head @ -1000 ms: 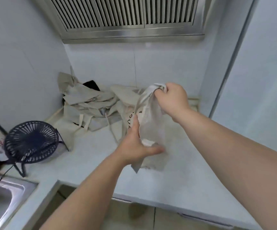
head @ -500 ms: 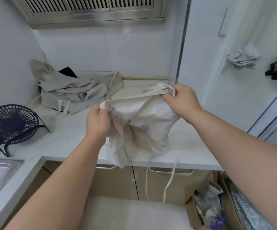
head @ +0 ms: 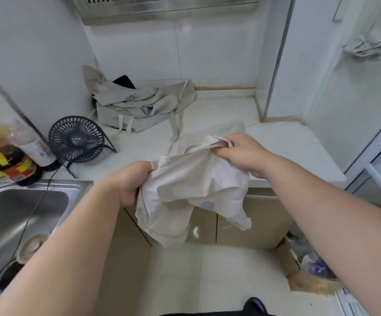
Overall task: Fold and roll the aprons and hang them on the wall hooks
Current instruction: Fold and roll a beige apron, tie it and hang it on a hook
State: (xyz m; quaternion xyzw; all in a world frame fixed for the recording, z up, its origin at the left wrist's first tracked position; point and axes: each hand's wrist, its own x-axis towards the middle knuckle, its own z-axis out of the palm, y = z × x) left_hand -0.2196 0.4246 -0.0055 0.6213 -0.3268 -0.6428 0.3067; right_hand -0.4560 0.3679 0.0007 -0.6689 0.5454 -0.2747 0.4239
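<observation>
A cream apron (head: 198, 190) hangs bunched between both my hands, out over the counter's front edge. My left hand (head: 130, 185) grips its left upper corner. My right hand (head: 242, 153) grips the other corner together with a strap loop. The cloth sags down in front of the cabinet doors. A pile of several more beige aprons (head: 139, 106) lies in the back corner of the white counter (head: 287, 151). A rolled apron (head: 365, 47) hangs on the white wall at the upper right; its hook is hidden.
A small black desk fan (head: 76, 139) stands on the counter's left, its cord running across the steel sink (head: 20, 215). Bottles (head: 14, 160) crowd the far left. An extractor hood (head: 169, 8) is overhead. A cardboard box (head: 303, 270) of clutter sits on the floor right.
I lifted the apron off the counter, drew it toward me and spread it between both hands. My view swung right, then back left and down, bringing the sink into sight.
</observation>
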